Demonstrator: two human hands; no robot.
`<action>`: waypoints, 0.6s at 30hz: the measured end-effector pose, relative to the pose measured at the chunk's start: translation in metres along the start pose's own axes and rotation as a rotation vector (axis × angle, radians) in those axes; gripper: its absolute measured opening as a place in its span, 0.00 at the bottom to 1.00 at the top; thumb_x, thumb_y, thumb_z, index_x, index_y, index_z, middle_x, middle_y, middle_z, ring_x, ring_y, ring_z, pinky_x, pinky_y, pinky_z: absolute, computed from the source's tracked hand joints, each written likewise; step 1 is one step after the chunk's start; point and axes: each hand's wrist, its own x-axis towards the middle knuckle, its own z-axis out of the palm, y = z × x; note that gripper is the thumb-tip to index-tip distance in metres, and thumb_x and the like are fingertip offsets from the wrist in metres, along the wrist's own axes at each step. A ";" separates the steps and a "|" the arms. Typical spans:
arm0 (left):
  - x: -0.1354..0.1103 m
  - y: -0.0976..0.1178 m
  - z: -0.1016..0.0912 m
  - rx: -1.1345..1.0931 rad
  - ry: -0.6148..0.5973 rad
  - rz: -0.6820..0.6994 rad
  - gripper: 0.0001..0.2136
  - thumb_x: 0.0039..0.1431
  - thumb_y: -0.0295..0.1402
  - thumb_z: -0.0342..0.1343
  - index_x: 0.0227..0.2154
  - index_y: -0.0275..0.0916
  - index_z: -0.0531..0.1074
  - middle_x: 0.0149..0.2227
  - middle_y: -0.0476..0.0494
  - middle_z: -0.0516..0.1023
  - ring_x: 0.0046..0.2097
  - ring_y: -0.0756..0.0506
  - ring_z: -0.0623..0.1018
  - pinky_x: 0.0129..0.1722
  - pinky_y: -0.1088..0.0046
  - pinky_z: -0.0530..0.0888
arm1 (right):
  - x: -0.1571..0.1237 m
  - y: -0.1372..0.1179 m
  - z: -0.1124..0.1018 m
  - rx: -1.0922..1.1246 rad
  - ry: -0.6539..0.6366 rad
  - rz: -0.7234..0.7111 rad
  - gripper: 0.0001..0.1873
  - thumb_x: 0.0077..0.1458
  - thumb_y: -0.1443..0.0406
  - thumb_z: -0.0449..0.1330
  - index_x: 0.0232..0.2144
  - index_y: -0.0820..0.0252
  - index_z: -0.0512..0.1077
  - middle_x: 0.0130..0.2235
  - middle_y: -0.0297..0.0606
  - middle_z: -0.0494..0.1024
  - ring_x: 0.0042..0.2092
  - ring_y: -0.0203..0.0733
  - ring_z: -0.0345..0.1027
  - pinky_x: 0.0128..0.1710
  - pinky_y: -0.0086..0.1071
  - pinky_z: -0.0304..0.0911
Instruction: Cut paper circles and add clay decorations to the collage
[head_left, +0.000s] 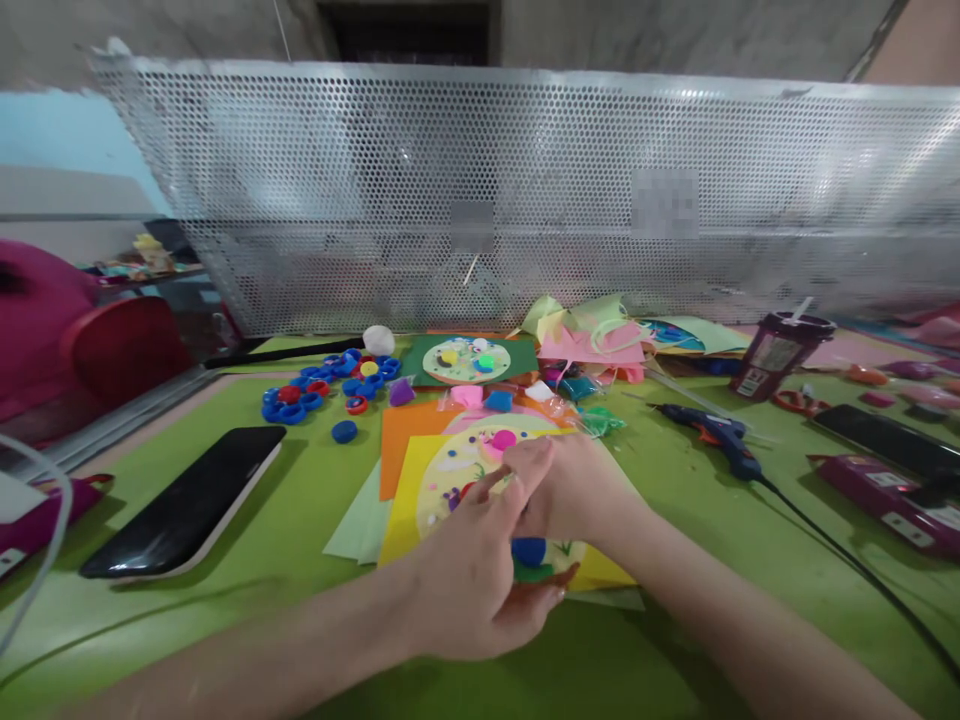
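Note:
Both my hands meet over a yellow paper sheet (pixel 401 520) that carries a pale round collage (pixel 465 460) with a pink dot. My left hand (pixel 472 570) lies over the sheet's near part, fingers stretched forward toward the right hand, thumb low by a blue cap (pixel 529 550). My right hand (pixel 570 490) is closed in a loose fist on the collage, its fingers pressed together near the pink dot; what they pinch is hidden. An orange sheet (pixel 401 440) lies under the yellow one.
A black phone (pixel 187 505) lies at the left. Blue and red bottle caps (pixel 322 385) are piled behind it. A green card with a round collage (pixel 465 360), paper scraps (pixel 592 335), a blue glue gun (pixel 716 435) with its cord, a dark cup (pixel 776 355) and a mesh screen (pixel 525 190) stand beyond.

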 end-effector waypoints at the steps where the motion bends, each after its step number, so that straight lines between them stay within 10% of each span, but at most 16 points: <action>1: 0.001 0.000 0.002 0.063 0.005 0.041 0.48 0.53 0.25 0.51 0.56 0.54 0.12 0.66 0.33 0.37 0.62 0.29 0.54 0.53 0.42 0.62 | 0.002 -0.002 -0.001 0.001 -0.003 -0.010 0.12 0.42 0.55 0.58 0.19 0.57 0.66 0.18 0.31 0.68 0.20 0.34 0.57 0.18 0.29 0.41; 13: 0.002 0.004 -0.008 0.144 -0.016 0.037 0.46 0.54 0.25 0.50 0.57 0.57 0.15 0.66 0.37 0.39 0.63 0.29 0.53 0.51 0.46 0.65 | -0.006 0.008 -0.005 -0.019 -0.020 0.046 0.10 0.40 0.56 0.60 0.21 0.56 0.69 0.21 0.33 0.74 0.23 0.38 0.65 0.20 0.29 0.47; 18: 0.006 0.005 0.000 0.244 -0.119 0.023 0.45 0.53 0.25 0.50 0.58 0.54 0.17 0.65 0.28 0.46 0.51 0.28 0.71 0.48 0.38 0.62 | 0.008 0.001 0.002 -0.039 -0.094 0.013 0.10 0.38 0.56 0.62 0.20 0.55 0.68 0.21 0.35 0.74 0.22 0.39 0.65 0.16 0.29 0.48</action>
